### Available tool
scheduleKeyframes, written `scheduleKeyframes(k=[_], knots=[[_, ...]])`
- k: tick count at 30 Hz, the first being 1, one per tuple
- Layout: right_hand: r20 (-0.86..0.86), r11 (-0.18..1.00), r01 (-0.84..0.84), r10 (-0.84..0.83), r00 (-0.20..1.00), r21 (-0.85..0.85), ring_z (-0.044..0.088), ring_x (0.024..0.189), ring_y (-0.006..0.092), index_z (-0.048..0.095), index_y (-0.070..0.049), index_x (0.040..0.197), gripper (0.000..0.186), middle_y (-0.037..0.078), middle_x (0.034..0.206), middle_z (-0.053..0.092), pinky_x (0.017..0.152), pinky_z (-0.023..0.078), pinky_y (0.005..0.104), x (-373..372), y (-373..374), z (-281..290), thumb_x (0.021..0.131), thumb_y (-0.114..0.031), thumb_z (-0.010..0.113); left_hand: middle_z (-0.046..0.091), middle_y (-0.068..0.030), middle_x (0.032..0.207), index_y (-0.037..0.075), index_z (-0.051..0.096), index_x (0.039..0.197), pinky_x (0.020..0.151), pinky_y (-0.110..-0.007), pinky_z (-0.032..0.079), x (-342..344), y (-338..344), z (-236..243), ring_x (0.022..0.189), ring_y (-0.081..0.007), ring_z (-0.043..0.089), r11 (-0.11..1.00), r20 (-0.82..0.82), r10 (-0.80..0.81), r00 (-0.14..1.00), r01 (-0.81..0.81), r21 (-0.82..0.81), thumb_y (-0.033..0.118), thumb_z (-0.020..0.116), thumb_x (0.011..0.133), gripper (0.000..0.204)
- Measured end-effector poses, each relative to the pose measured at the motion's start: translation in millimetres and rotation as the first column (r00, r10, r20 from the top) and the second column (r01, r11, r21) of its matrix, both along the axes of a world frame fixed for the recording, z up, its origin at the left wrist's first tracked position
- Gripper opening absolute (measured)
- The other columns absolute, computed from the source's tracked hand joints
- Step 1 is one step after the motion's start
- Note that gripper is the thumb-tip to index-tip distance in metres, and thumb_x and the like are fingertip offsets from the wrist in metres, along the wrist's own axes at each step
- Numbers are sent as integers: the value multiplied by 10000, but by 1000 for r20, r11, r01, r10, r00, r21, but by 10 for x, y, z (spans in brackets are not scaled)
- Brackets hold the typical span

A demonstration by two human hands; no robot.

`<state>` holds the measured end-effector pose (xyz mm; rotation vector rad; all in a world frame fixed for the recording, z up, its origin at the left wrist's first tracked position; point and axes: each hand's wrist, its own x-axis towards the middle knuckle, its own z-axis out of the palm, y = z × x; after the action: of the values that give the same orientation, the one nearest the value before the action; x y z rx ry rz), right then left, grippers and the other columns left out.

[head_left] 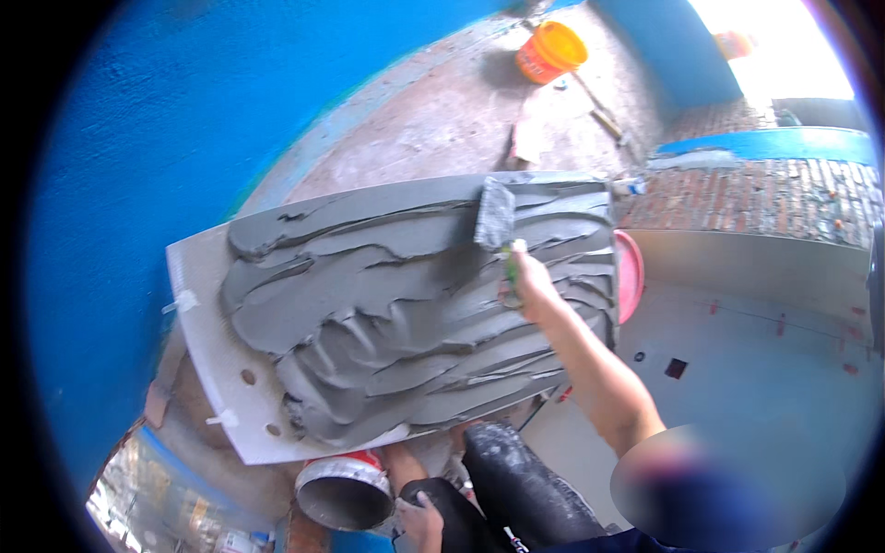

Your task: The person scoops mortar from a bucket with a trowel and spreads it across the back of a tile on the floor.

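My right hand (527, 281) is closed round the green handle of a trowel (496, 212). The flat, mortar-smeared blade of the trowel rests near the far edge of a layer of wet grey mortar (369, 267). Ridges and troughs run across the mortar, which covers most of a large pale tile (205, 332). Bare tile shows along the left side, with two round holes near the lower left corner. My left hand (424, 523) is low at the front beside my dark trouser leg, fingers extended and apparently holding nothing.
A mortar-stained bucket (345, 498) stands under the tile's near edge, beside my left hand. A red round rim (630, 276) shows past its right edge. Far off are an orange bucket (551, 53) and a long-handled tool (604, 118). A blue wall (157, 157) borders the left.
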<state>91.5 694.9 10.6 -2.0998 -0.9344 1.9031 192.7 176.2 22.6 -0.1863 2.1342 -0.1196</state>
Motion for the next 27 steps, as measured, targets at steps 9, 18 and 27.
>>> scheduleKeyframes(k=[9, 18, 27], knots=[[11, 782, -612, 615, 788, 116, 656, 985, 394, 492, 46, 1182, 561, 244, 1011, 664, 858, 514, 454, -2525, -2441, -251, 980, -475, 449, 513, -327, 1261, -106, 365, 1354, 961, -503, 454, 263, 308, -28, 1143, -445, 537, 999, 57, -37, 998, 35, 37, 426, 529, 930, 700], [434, -45, -997, 901, -11, 68, 683, 938, 374, 530, 32, 1128, 364, 257, 1022, 670, 794, 551, 465, -1269, -951, -31, 936, -276, 495, 544, -307, 1258, -119, 373, 1352, 975, -485, 445, 434, 113, 20, 1149, -431, 553, 991, -168, 105, 980, -88, 103, 426, 504, 952, 689], [267, 958, -280, 257, 929, 52, 558, 601, 202, 581, -66, 1010, 567, 69, 725, 533, 532, 483, 365, 565, -436, -93, 921, -621, 502, 565, -309, 1193, -111, 399, 1316, 909, -478, 481, 603, -33, -77, 1061, -426, 595, 978, -99, 180, 979, -168, 126, 411, 549, 919, 673]])
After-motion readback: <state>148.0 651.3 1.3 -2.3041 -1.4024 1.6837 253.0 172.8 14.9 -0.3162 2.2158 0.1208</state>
